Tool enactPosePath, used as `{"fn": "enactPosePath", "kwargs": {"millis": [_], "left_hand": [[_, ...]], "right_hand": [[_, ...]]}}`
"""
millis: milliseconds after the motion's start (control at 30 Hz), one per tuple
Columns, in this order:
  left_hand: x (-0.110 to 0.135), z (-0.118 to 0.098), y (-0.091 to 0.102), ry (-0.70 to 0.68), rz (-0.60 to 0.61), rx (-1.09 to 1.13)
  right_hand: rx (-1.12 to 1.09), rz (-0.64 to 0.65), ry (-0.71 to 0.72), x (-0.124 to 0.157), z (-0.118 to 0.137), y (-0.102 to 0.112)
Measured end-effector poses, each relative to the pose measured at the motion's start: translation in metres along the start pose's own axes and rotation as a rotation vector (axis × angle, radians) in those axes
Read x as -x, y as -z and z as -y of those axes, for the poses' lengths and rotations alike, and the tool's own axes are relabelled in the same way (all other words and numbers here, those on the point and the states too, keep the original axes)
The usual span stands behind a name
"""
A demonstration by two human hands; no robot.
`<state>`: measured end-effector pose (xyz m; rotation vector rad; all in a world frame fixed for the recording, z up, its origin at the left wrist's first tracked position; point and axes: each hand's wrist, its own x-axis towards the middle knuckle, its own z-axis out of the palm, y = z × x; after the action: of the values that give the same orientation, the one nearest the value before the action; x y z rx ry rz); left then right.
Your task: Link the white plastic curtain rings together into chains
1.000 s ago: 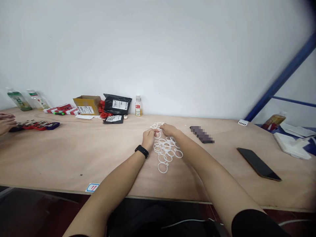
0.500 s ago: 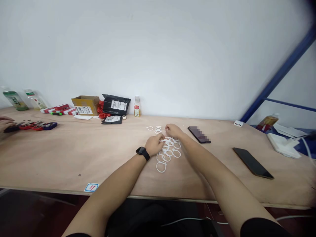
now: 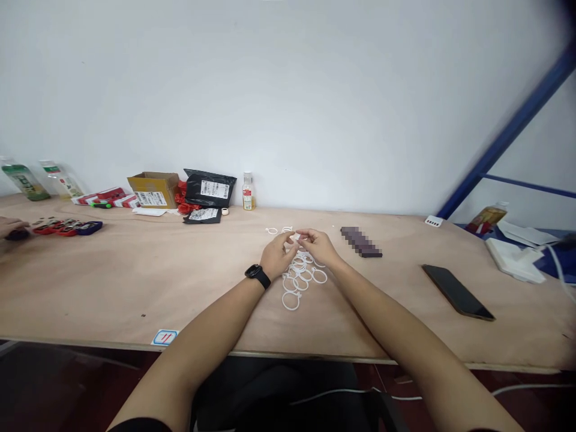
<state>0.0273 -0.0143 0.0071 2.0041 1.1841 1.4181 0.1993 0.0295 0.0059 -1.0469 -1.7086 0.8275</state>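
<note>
Over a pile of white plastic rings point(image 3: 302, 278), each with a small tab on its rim, my two hands meet. Between their fingertips is a white ring point(image 3: 296, 237), mostly covered by the fingers. My left hand point(image 3: 275, 257), with a black watch on its wrist, pinches it from the left. From the right, my right hand point(image 3: 318, 246) grips it with thumb and fingers. Just beyond the hands lie a single loose ring point(image 3: 271, 231) and a small overlapping group of rings point(image 3: 287, 229), partly hidden by the fingers.
Two phones, one pixelated point(image 3: 361, 242) and one dark point(image 3: 458, 292), lie to the right. Toward the wall stand a cardboard box point(image 3: 155, 189), a black parcel bag point(image 3: 209, 188) and a small bottle point(image 3: 248, 192). Another person's hand point(image 3: 11, 225) is by red and blue items point(image 3: 67, 227) at far left.
My right hand has come back toward me and left to join the left hand. The left hand has lifted off the pile, and both now pinch a white ring.
</note>
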Motion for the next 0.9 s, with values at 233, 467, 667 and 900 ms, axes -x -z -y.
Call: {"fn": "enactPosePath", "kwargs": {"millis": [233,467,667,900], "left_hand": [[-0.008,0.016,-0.002,0.096,-0.140,0.094],[-0.015,0.020,-0.002,0.264,-0.303,0.320],[-0.019,0.021,0.005,0.290,-0.386,0.382],[-0.019,0.033,-0.002,0.328,-0.346,0.450]], "right_hand": [[-0.297,0.097,-0.085,0.006,0.024,-0.017],[-0.192,0.096,-0.094,-0.009,0.021,-0.019],[0.533,0.143,-0.119,-0.043,-0.008,-0.014],[0.887,0.297,-0.136,-0.055,-0.019,-0.013]]}}
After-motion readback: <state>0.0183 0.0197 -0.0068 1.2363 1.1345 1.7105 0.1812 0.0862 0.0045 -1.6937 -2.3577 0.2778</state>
